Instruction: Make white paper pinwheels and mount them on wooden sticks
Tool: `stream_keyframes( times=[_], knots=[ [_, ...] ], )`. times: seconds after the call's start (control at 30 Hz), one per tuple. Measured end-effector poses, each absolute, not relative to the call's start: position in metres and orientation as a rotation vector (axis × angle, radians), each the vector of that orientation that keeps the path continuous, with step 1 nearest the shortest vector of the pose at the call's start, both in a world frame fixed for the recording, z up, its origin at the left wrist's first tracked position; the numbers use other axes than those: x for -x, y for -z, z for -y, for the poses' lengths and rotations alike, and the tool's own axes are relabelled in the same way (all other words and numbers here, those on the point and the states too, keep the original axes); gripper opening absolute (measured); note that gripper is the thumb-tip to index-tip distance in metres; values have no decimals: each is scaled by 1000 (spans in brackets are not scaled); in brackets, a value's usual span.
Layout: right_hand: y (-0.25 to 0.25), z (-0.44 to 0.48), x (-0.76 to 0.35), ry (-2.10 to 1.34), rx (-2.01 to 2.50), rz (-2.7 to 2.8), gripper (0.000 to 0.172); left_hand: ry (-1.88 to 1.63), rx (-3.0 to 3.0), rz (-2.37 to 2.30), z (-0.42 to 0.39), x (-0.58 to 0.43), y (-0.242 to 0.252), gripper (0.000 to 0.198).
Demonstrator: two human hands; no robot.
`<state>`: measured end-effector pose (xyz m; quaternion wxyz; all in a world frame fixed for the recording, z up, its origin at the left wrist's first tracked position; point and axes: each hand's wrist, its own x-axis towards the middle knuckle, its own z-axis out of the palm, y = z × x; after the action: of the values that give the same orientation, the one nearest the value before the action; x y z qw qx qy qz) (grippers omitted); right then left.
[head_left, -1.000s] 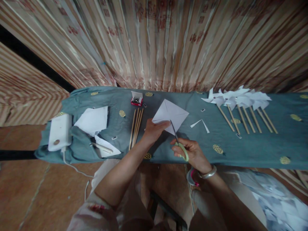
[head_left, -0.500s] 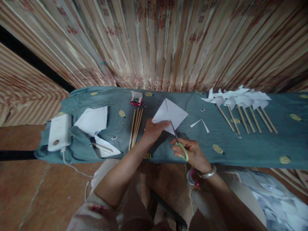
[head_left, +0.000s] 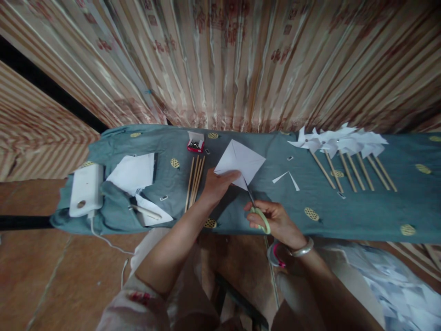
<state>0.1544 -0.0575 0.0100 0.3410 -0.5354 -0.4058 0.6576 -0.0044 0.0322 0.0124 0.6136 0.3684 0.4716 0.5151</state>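
My left hand [head_left: 220, 184] grips a white square of paper [head_left: 241, 158] by its near left side, thumb on top. The paper is held up over the table with one corner pointing toward me, and crease or cut lines run in from its corners. In my right hand [head_left: 274, 218] is a pair of scissors with light green handles [head_left: 262, 220]. Their blades meet the paper's near corner. To the right of the paper lie thin white paper scraps [head_left: 292, 179]. Several wooden sticks [head_left: 195, 181] lie side by side just left of my left hand.
On the green cloth-covered table [head_left: 241, 216], finished paper pinwheels [head_left: 344, 142] on sticks lie at the right. A small red box of metal pins [head_left: 195, 143] stands at the back. Leftward are paper sheets [head_left: 134, 172], a pen-like white tool [head_left: 148, 212] and a white power strip [head_left: 86, 189] with a cord.
The paper and my left hand have shifted slightly left. The scissors have drawn back a little toward me, with less of the blades over the paper.
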Motion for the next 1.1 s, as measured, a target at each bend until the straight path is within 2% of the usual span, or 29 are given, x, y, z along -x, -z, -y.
stream_keyframes(
  times=[0.2,0.3,0.4,0.67,0.8,1.0,1.1],
  knots=[
    [-10,60,-179,-1565,1528,1255,53,-1193,-828,-1085,-35,6,-12,26],
    [-6,59,-199,-1194,1731,1407,58,-1182,-845,-1101,-33,3,-10,23],
    [-3,58,-217,-736,1964,1550,54,-1123,-868,-1117,-29,-2,-9,19],
    [1,58,-249,-6,2421,1626,46,-899,-912,-1103,-11,-24,3,8],
    [-3,58,-254,98,2559,1685,42,-810,-802,-1102,1,-37,11,5],
    [-9,56,-249,141,2588,1699,49,-682,-632,-987,15,-45,13,17],
    [-8,56,-250,178,2575,1708,47,-605,-632,-920,17,-43,9,25]
  ],
)
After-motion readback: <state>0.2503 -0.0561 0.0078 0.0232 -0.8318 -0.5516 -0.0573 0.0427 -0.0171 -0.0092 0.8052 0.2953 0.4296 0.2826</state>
